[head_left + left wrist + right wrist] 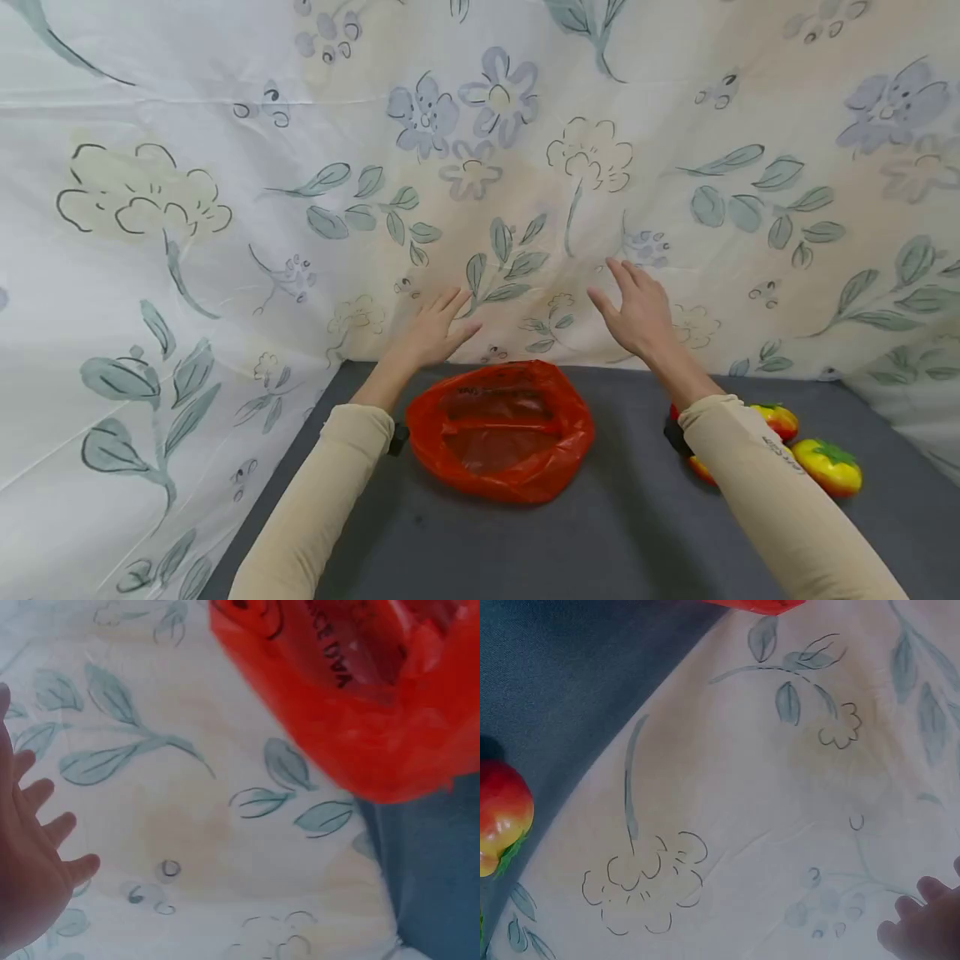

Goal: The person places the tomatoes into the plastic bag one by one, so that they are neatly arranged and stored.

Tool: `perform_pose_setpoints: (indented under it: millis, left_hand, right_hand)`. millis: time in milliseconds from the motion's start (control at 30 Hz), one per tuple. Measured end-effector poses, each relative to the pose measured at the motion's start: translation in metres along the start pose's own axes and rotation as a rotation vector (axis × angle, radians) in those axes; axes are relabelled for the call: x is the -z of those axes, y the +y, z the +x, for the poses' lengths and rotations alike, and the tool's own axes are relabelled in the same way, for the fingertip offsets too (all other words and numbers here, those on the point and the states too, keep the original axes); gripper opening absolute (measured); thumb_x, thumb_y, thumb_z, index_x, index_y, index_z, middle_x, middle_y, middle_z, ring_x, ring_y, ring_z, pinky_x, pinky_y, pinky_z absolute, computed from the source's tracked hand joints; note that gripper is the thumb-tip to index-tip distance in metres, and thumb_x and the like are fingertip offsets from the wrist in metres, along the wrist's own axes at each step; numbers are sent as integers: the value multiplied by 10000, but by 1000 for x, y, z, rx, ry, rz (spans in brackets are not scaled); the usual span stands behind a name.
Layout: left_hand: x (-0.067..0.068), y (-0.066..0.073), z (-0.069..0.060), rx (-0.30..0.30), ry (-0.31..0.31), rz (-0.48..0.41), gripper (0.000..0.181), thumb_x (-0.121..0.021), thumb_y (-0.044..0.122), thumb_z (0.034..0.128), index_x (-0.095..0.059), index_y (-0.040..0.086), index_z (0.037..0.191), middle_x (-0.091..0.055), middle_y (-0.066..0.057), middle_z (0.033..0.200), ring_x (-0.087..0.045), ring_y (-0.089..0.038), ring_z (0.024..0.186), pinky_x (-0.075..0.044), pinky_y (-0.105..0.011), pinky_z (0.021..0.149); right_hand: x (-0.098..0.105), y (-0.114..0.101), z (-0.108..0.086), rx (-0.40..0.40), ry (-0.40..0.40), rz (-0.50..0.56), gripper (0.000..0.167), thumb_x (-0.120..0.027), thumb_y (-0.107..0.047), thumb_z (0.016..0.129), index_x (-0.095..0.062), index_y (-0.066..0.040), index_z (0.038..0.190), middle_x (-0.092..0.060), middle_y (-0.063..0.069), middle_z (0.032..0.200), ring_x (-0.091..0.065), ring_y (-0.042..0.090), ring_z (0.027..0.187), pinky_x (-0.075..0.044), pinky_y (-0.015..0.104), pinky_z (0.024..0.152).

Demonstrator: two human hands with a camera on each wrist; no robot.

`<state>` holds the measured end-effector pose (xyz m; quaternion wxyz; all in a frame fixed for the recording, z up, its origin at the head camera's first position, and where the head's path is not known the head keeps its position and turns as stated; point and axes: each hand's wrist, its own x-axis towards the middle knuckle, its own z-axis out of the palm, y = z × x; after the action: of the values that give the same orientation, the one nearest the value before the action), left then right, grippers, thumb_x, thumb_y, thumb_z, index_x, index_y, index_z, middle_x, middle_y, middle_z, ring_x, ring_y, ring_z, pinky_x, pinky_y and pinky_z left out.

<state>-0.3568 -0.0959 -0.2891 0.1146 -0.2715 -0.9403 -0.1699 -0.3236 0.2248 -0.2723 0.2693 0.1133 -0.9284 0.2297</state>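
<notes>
A red plastic bag (495, 483) stands on the dark table with its mouth spread wide; dark print shows on its inside, and the left wrist view catches its side (315, 712). My left hand (431, 329) is raised behind and left of the bag, fingers extended, holding nothing. Across from it my right hand (637, 308) is held up to the right of the bag, fingers spread and apart from everything. Under and beside the right forearm lie several red-and-yellow fruits with green tops, one of them a yellow fruit (827, 468), partly hidden by the sleeve.
The dark grey table (480, 550) carries the bag in the middle and the fruits at the right. A white cloth (480, 208) with flowers and leaves hangs close behind the table's back edge and along its sides.
</notes>
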Motion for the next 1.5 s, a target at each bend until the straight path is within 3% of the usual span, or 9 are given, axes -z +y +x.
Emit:
perform_pose_setpoints:
  millis: [200, 400, 500, 633, 833, 1000, 1133, 1500]
  left_hand:
    - [-20, -13, -19, -52, 43, -108, 641, -503, 419, 973, -318, 91, 1492, -269, -152, 1529, -261, -359, 1379, -235, -557, 1078]
    - [-39, -22, -35, -52, 83, -165, 561, -555, 384, 959, -420, 143, 1448, -420, -103, 1453, -420, -326, 1295, -358, -565, 1001]
    - [-45, -25, -40, -54, 86, -162, 525, -564, 370, 958, -455, 159, 1426, -456, -96, 1426, -461, -328, 1259, -391, -581, 960]
    - [-55, -31, -46, -38, 45, -185, 493, -570, 332, 961, -477, 161, 1414, -456, -103, 1424, -475, -328, 1244, -391, -597, 948]
    - [-70, -44, -54, 20, 18, -267, 424, -586, 275, 958, -540, 181, 1368, -518, -70, 1370, -502, -303, 1221, -402, -574, 951]
    - [-78, -54, -60, 71, 70, -356, 383, -608, 250, 947, -590, 164, 1320, -595, -81, 1268, -558, -297, 1137, -444, -554, 901]
    - [-85, -55, -67, 104, 88, -377, 372, -614, 223, 944, -600, 147, 1308, -621, -95, 1210, -594, -293, 1059, -469, -544, 863]
    - [-102, -59, -66, 69, 54, -385, 352, -618, 157, 937, -609, 118, 1288, -617, -101, 1232, -576, -294, 1121, -441, -523, 935]
  right_hand:
    - [13, 10, -16, 40, 94, 42, 616, -504, -365, 976, -352, -2, 1449, -316, 273, 1458, -268, 459, 1327, -163, 596, 1078]
    - [20, 29, -29, 27, 97, 80, 627, -490, -389, 981, -333, -18, 1463, -297, 275, 1465, -248, 465, 1332, -148, 623, 1068]
    - [21, 37, -34, 13, 101, 89, 635, -487, -390, 983, -319, -15, 1467, -285, 270, 1473, -239, 468, 1334, -144, 630, 1065]
    - [20, 48, -43, -8, 120, 114, 620, -489, -371, 988, -319, -11, 1464, -287, 276, 1469, -242, 472, 1332, -147, 636, 1061]
    - [22, 62, -56, -63, 138, 162, 594, -458, -349, 1005, -302, -13, 1469, -271, 267, 1481, -223, 458, 1348, -132, 623, 1073]
    - [22, 69, -71, -116, 145, 217, 588, -459, -330, 1010, -291, -15, 1476, -279, 267, 1474, -241, 469, 1333, -167, 648, 1049]
    - [24, 72, -85, -184, 133, 250, 588, -437, -338, 1017, -264, -46, 1496, -252, 274, 1484, -223, 491, 1332, -165, 679, 1025]
    - [13, 85, -116, -338, 124, 262, 598, -427, -401, 1007, -316, -49, 1478, -328, 270, 1440, -316, 489, 1269, -277, 699, 940]
